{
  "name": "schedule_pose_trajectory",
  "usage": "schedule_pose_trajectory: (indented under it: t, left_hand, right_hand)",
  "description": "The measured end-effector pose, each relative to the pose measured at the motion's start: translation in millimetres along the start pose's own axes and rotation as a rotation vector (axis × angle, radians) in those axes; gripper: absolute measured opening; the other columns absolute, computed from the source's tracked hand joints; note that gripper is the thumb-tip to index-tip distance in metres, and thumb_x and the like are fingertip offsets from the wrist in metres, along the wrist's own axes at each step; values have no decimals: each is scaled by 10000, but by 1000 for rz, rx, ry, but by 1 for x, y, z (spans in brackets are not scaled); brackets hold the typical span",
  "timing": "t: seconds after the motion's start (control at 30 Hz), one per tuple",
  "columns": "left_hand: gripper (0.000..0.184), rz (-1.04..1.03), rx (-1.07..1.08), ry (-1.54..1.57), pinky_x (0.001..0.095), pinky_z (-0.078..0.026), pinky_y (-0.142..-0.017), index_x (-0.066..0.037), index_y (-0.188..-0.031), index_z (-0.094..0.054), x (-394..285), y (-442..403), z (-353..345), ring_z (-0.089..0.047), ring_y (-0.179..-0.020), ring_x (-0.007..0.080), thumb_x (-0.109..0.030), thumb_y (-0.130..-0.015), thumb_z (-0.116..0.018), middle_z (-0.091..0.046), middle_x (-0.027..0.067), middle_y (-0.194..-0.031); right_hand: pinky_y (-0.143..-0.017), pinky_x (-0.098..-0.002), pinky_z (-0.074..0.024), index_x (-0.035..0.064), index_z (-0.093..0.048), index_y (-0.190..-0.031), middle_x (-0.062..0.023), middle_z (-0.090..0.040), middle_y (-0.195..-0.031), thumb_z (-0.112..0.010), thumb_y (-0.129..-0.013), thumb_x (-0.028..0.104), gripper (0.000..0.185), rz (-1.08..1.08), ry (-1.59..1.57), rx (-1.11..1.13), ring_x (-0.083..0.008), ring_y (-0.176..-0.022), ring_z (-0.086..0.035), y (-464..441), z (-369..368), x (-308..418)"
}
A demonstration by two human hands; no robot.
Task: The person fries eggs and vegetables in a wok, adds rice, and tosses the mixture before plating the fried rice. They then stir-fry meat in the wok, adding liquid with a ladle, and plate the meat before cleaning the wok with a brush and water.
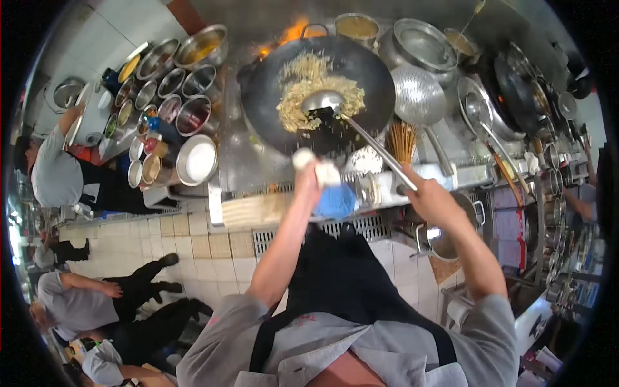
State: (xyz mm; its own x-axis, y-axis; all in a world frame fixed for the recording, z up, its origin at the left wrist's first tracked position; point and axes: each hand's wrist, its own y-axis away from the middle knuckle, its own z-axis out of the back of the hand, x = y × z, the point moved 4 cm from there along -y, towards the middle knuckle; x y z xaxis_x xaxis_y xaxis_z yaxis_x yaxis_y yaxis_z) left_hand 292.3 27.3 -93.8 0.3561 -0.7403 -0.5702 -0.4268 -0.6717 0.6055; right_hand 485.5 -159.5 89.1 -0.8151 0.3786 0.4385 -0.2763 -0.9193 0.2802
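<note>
A large black wok sits over the burner with pale chopped food in it, some of it scattered up the far wall. My right hand grips the long handle of a metal ladle, whose bowl rests among the food. At the wok's near rim, my left hand is closed around a whitish cloth, slightly blurred. Whether the cloth touches the rim I cannot tell. Just below that hand lies a blue item, its kind unclear.
Flames rise behind the wok. Metal bowls of ingredients, including one of white powder, crowd the left. To the right are a perforated strainer, a bamboo brush and a pot. Several people stand at left.
</note>
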Motion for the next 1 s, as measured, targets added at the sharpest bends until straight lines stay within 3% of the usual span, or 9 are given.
schedule_pose_trajectory:
  t: [0.13, 0.37, 0.47, 0.5, 0.67, 0.73, 0.83, 0.93, 1.0]
  left_hand:
    - [344, -90, -48, 16, 440, -560, -828, -18, -1129, -442, 50, 79, 47, -642, -953, 311, -8, -799, -540, -590, 151, -1063]
    - [107, 109, -4, 110, 414, -562, -627, -50, -946, -550, -31, 65, -21, -673, -725, 249, -128, -885, -509, -661, 105, -860]
    - [117, 156, 72, 111, 406, -553, -610, -84, -990, -549, -34, 90, -34, -676, -771, 233, -156, -922, -487, -656, 90, -863]
    - [120, 189, 124, 104, 403, -557, -627, -87, -1001, -547, -26, 47, -17, -677, -797, 232, -154, -923, -484, -654, 95, -884]
    - [235, 38, 19, 122, 392, -599, -714, -42, -1099, -438, 17, 18, 10, -666, -830, 275, -53, -871, -495, -621, 137, -914]
    - [381, -54, 74, 82, 416, -600, -766, -19, -1197, -379, 30, 63, 20, -662, -894, 308, -29, -836, -501, -589, 172, -1056]
    - [303, 100, 26, 48, 385, -607, -692, 10, -1107, -451, -7, 58, 17, -679, -805, 274, -35, -816, -524, -627, 155, -937]
    - [298, 33, 88, -114, 387, -607, -621, 41, -1075, -460, -61, 46, 17, -686, -750, 260, -31, -796, -534, -627, 156, -865]
    - [196, -228, -71, -357, 350, -552, -597, -6, -932, -536, -67, 77, 13, -660, -683, 223, -3, -736, -532, -603, 100, -775]
  right_hand:
    - [-693, -497, -496, 106, -364, -1437, -274, -627, -745, -565, -865, 77, 607, -1, 9, -85, -429, -705, -632, -3, 2, 7]
    - [-673, -382, -511, 35, -376, -1421, -226, -631, -727, -613, -856, 77, 615, -284, -454, 384, -305, -605, -625, 85, 65, 50]
    - [-672, -399, -505, 12, -379, -1408, -252, -634, -771, -599, -871, 106, 588, -122, -363, 389, -317, -634, -639, 76, 73, 43]
    - [-676, -428, -502, 18, -391, -1401, -269, -636, -803, -588, -879, 134, 570, 69, -188, 273, -349, -681, -652, 59, 59, 24]
    - [-662, -508, -502, 35, -324, -1433, -273, -629, -735, -535, -874, 118, 603, 41, 158, -39, -453, -694, -614, -28, 6, 14]
    - [-638, -481, -502, 18, -319, -1440, -247, -605, -664, -560, -875, 109, 622, 115, 36, -116, -387, -643, -630, -20, 0, 16]
    - [-505, -388, -479, 31, -318, -1457, -130, -567, -586, -576, -887, 82, 628, 160, -443, -144, -225, -504, -578, 5, -23, 2]
    - [-398, -279, -395, 48, -330, -1463, -28, -511, -572, -570, -903, 59, 609, -231, -980, 73, -92, -432, -463, 27, -19, 9]
    - [-349, -233, -344, 65, -267, -1487, 12, -476, -558, -537, -924, 55, 624, -212, -1061, -8, -65, -384, -414, 24, -35, -3]
